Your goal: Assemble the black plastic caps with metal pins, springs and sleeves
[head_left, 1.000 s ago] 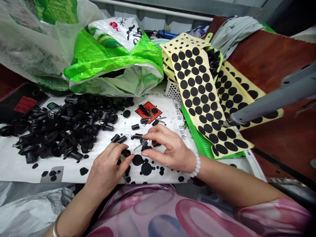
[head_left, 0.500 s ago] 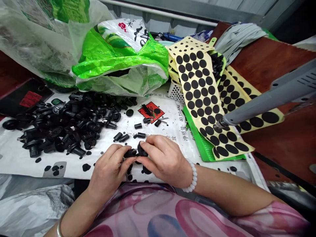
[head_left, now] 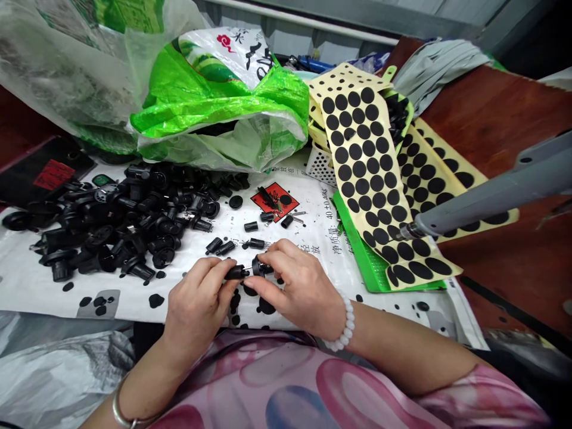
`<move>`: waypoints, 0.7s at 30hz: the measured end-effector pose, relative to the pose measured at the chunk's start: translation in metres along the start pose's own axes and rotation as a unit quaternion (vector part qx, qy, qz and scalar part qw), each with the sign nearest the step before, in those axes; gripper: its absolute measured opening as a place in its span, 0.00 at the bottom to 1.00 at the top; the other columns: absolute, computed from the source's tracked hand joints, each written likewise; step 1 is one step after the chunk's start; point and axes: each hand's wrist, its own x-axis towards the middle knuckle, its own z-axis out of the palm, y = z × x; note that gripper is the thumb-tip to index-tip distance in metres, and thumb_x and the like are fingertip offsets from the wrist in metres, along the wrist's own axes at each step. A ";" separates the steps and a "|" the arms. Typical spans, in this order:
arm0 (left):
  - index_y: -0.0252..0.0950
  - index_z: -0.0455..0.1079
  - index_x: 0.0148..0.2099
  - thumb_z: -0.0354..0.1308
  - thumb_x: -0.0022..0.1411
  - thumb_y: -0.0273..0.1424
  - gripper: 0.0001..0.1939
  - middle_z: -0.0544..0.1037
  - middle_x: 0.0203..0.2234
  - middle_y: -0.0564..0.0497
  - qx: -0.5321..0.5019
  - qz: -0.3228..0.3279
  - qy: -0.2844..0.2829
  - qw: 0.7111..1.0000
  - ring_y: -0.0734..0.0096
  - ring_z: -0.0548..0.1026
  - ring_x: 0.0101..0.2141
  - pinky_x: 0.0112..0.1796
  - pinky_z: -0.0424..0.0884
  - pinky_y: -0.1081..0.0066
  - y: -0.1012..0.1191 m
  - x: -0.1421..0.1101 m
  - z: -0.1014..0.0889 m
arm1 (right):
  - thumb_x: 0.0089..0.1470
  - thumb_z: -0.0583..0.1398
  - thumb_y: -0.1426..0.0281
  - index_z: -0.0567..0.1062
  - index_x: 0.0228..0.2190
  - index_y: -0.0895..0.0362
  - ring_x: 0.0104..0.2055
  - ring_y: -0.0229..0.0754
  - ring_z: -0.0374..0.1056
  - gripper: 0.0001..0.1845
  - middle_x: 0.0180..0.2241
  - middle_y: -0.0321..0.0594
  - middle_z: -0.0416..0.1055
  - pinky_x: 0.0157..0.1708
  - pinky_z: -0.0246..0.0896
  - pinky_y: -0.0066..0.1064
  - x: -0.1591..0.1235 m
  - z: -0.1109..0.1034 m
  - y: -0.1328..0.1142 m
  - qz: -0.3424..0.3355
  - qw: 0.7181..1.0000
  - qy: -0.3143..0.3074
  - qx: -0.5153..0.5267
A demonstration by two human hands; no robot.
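Observation:
My left hand pinches a small black plastic cylinder between thumb and fingers. A thin metal pin sticks out of its right end, toward the other hand. My right hand grips a round black plastic part with a flange, its far side hidden by the fingers. The two parts face each other end to end, with the pin bridging the small gap. Just beyond the hands lie several loose black cylinders. To the left spreads a big heap of black flanged plastic parts.
Green and white plastic bags stand at the back. Sheets of black round stickers lie over a green tray and a white basket. A grey electric screwdriver reaches in from the right. Small metal strips lie near the red label.
My right thumb has lifted away from my left thumb, and the fingers have turned the round part. More of the metal pin shows between the two parts. The view has shifted slightly.

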 end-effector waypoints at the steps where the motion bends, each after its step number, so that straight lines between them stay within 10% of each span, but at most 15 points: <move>1: 0.32 0.69 0.43 0.53 0.62 0.31 0.09 0.73 0.34 0.48 0.009 0.000 0.010 1.000 0.69 0.73 0.32 0.33 0.68 0.71 0.001 0.000 0.002 | 0.57 0.57 0.62 0.74 0.30 0.62 0.29 0.41 0.65 0.15 0.29 0.44 0.67 0.28 0.65 0.31 0.000 0.001 0.000 0.009 1.000 0.005 0.003; 10: 0.30 0.69 0.39 0.54 0.57 0.23 0.07 0.72 0.30 0.48 -0.064 -0.009 0.016 0.998 0.71 0.72 0.29 0.32 0.69 0.72 0.004 0.003 0.006 | 0.59 0.54 0.60 0.73 0.31 0.63 0.32 0.42 0.65 0.19 0.29 0.46 0.67 0.30 0.66 0.32 -0.005 0.020 -0.003 -0.015 0.999 0.049 0.001; 15: 0.33 0.68 0.40 0.55 0.59 0.25 0.06 0.73 0.32 0.51 -0.152 -0.038 0.002 0.988 0.74 0.72 0.30 0.34 0.68 0.76 -0.002 0.003 0.003 | 0.59 0.56 0.62 0.69 0.44 0.66 0.36 0.40 0.66 0.20 0.37 0.47 0.67 0.36 0.68 0.30 0.003 -0.004 0.009 -0.089 0.988 -0.059 0.114; 21: 0.34 0.68 0.44 0.55 0.60 0.29 0.09 0.76 0.31 0.52 -0.217 -0.035 -0.026 0.975 0.75 0.73 0.29 0.32 0.69 0.77 0.001 0.003 0.000 | 0.62 0.51 0.66 0.62 0.52 0.64 0.43 0.45 0.65 0.20 0.46 0.54 0.64 0.38 0.68 0.35 0.010 -0.022 0.020 -0.215 0.966 -0.142 -0.037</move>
